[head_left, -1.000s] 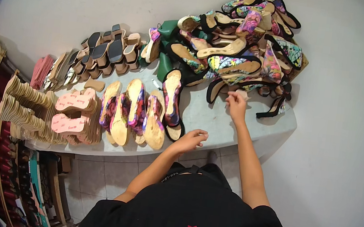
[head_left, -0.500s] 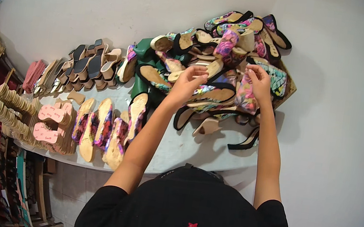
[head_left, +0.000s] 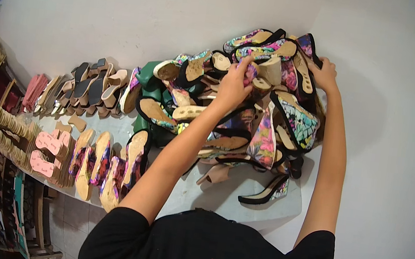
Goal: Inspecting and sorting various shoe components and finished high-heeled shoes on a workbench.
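A heap of floral wedge shoes lies on the pale table [head_left: 218,204]. My left hand [head_left: 232,86] is closed around a purple floral wedge shoe [head_left: 251,74] near the top of the heap; part of that shoe is under my fingers. At the heap's far right edge, my right hand [head_left: 325,76] grips the black-edged end of a floral shoe [head_left: 306,45]. Between the hands stands a bare tan heel [head_left: 270,71]. A turquoise patterned wedge [head_left: 298,121] sits below my right hand, beside a pink floral wedge [head_left: 264,143].
Nearer, a black-edged shoe [head_left: 263,193] lies apart from the heap. Left of it are floral soles [head_left: 102,150], pink insoles [head_left: 48,142], stacked tan soles [head_left: 12,122] and black-and-tan heeled soles [head_left: 97,83]. A white wall [head_left: 380,168] borders the right side.
Both hands have moved farther out from above the heap: the left onto the purple floral shoe, the right outward to the shoe at the far right edge. The view has shifted slightly.
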Available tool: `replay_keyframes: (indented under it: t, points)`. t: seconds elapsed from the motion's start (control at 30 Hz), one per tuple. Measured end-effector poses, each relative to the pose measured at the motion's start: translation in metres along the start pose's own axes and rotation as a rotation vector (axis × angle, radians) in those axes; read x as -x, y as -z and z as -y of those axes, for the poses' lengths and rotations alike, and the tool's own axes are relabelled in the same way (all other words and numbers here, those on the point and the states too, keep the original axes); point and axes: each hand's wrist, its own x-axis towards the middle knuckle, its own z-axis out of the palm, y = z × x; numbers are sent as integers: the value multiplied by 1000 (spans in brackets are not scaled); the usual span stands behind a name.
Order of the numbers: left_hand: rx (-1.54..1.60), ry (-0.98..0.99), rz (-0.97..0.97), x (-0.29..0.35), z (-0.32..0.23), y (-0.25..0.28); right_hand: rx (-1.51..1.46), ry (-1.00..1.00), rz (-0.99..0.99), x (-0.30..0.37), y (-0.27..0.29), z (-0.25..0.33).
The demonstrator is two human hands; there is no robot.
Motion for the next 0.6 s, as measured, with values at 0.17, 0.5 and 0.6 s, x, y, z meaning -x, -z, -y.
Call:
replay_keyframes:
  t: [0.17,0.5,0.6]
  points:
    - [49,-88,-1,1,0,2,486,-273,180,-19,-20,-38]
    - [107,-44,-92,-22,14,39,203,-85,-181,-19,-17,-15]
    - [45,-19,-135,-18,6,66,84,-64,-270,-22,-4,-9]
